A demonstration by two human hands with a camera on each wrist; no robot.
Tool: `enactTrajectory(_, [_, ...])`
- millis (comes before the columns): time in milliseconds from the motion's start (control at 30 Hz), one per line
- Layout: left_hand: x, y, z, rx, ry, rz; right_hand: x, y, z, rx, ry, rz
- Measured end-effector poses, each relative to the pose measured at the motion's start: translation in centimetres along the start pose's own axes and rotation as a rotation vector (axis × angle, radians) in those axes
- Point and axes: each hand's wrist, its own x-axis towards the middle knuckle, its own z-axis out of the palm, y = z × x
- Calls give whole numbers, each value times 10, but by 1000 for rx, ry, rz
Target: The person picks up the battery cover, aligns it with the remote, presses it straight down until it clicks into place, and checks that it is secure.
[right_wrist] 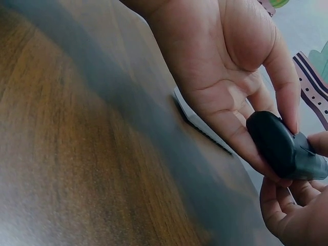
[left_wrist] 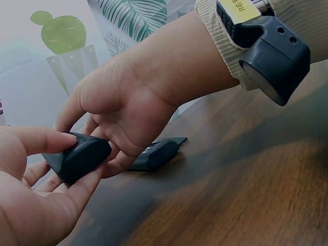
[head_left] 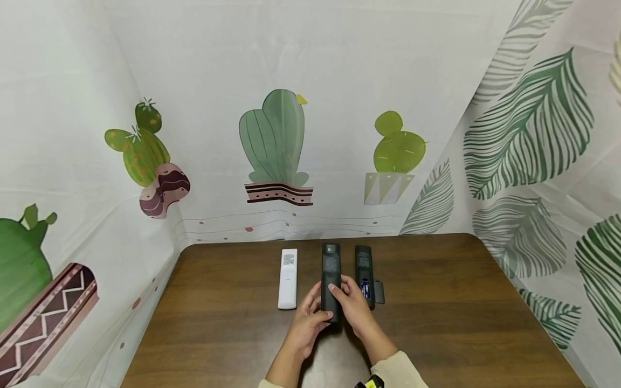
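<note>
Both hands hold a black remote control (head_left: 331,264), back side up, above the table. The left hand (head_left: 308,326) grips its lower end, thumb on top and fingers beneath, as the left wrist view also shows on the dark remote (left_wrist: 82,156). Higher up, the right hand (head_left: 356,306) holds the right edge with its thumb pressing on the back. A second black remote (head_left: 364,264) lies to the right with its battery bay uncovered and blue batteries (head_left: 365,289) showing. Its loose cover (head_left: 379,292) lies beside it. On the left lies a white remote (head_left: 288,280), back side up.
The brown wooden table (head_left: 218,323) carries all the remotes. A white cloth (head_left: 339,64) printed with cacti and leaves hangs behind and along both sides. A wrist camera (left_wrist: 277,61) is strapped over the right sleeve.
</note>
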Motion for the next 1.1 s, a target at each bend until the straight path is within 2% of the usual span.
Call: enactTrajectory(1100, [1,-2,-2,8,-2,-3,-1,0,1,16,-6,3])
